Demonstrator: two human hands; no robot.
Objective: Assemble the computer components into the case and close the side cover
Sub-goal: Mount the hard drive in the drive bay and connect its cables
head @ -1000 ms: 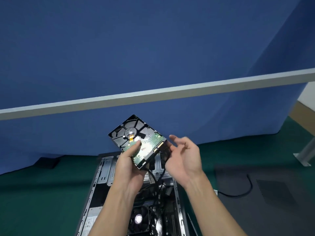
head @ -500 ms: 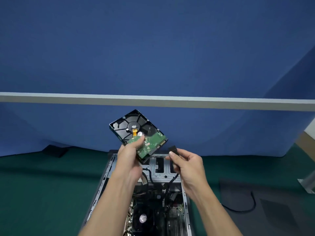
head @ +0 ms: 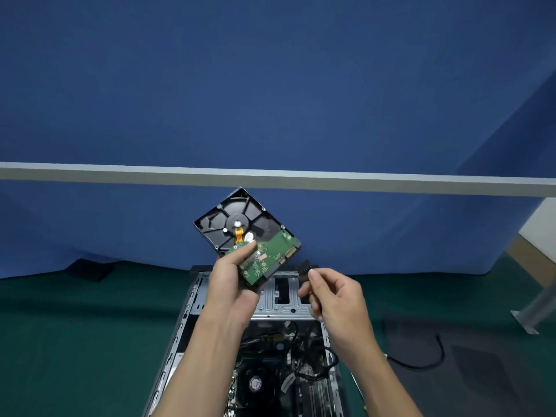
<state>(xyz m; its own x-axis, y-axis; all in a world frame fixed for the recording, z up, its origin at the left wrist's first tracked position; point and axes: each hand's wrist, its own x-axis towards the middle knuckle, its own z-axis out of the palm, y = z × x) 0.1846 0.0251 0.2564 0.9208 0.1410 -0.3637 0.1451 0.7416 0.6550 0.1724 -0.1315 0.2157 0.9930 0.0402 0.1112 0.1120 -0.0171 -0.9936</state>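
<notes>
My left hand (head: 228, 278) gripped the hard drive (head: 240, 215) mid-frame; my right hand (head: 337, 296) pinched a black connector (head: 305, 266) beside it.

- hard drive (head: 240, 219): black shell, green circuit board, orange ribbon
- connector (head: 305, 267): black
- case (head: 192, 299): silver-grey
- floor (head: 75, 341): dark green
- backdrop (head: 270, 85): blue

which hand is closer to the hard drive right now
Left. The left hand grips the hard drive by its green-board end; the right hand is apart, below and right of it, pinching a black connector.
</notes>
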